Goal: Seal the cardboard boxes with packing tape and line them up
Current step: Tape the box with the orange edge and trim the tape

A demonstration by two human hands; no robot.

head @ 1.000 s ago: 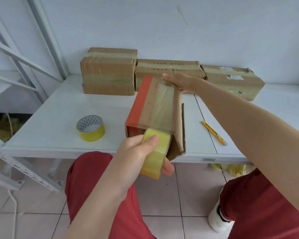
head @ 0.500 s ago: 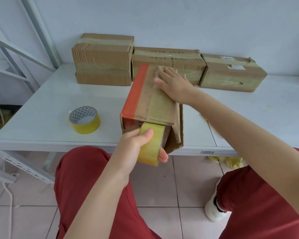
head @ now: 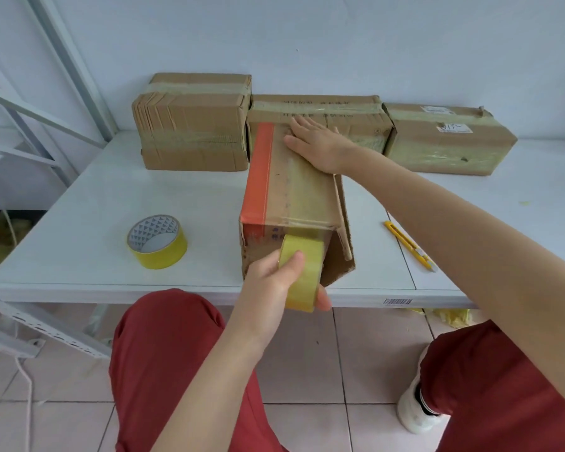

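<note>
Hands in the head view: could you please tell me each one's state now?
Left hand: closed, gripping the tape roll.
Right hand: open, pressing flat on the box.

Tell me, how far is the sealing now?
Done: three taped boxes in a row at the wall. In hand: left hand holds the tape roll at the near end of the fourth box; right hand presses its top. Left: cut the tape, close the side flap, line it up.

cardboard boxes [head: 193, 125] [head: 340, 115] [head: 447, 141] [head: 294, 190] — 4 | tape rolls [head: 159, 246] [head: 302, 278] — 2 | utility knife [head: 408, 244] — 1 | hands [head: 274, 285] [head: 320, 145] — 2
</note>
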